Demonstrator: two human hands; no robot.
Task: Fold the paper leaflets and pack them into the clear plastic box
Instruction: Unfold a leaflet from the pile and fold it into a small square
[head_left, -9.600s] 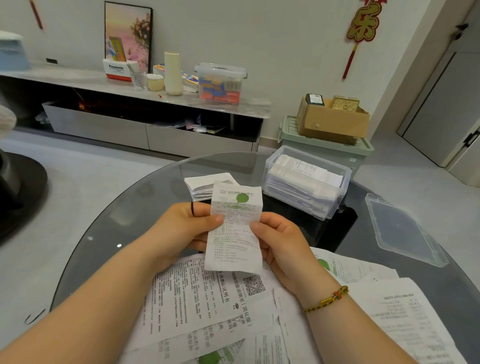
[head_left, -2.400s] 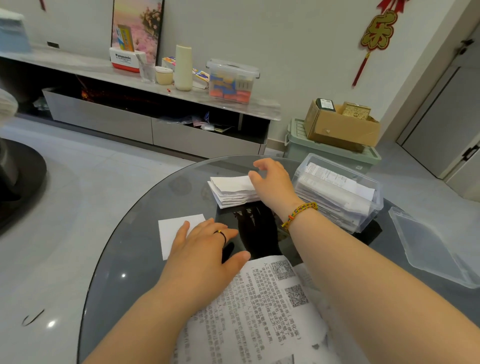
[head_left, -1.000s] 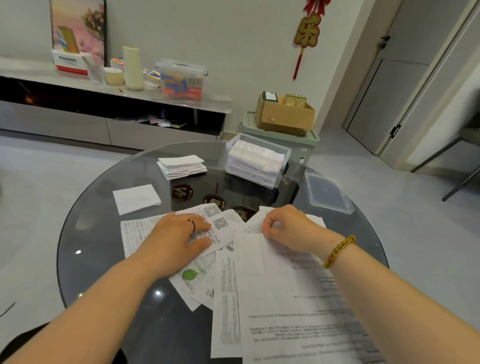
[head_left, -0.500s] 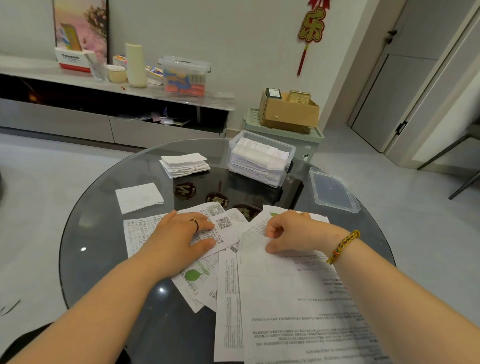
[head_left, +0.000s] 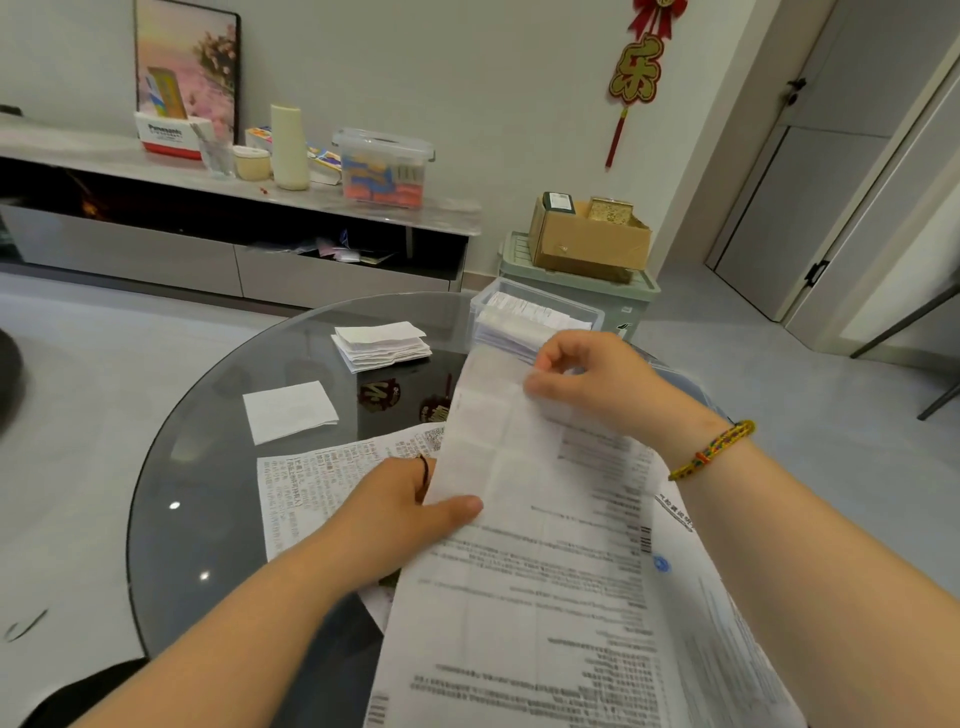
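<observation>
The right hand (head_left: 597, 384) has its fingers curled, thumb and forefinger pinching the far end of a long leaflet (head_left: 545, 545) and holding that end up off the bench (head_left: 208, 467). The left hand (head_left: 395, 514) grips the same sheet at its left edge, about midway along. Its thumb lies on the printed face and its other fingers are hidden beneath the paper. Between the two hands the sheet is raised and a little bowed. Its near end runs out of the bottom of the view, so whether that end rests on anything cannot be told. Old crease lines cross it (it has plainly been folded before).

Judged from this, the step in hand is the start of folding this sheet: it is picked up and held, with no new fold made yet. The next move calls for bringing the far end over to meet the near one, squaring the edges, pressing the crease flat, and repeating until it will fit the box.

Under the left hand another unfolded leaflet (head_left: 322, 483) lies flat on the bench. Farther out lie a single folded leaflet (head_left: 291, 410) and, past it, a stack of folded leaflets (head_left: 382, 345), not yet packed. The clear plastic box (head_left: 540, 312) stands at the far edge, partly behind the right hand, already holding folded papers.
</observation>
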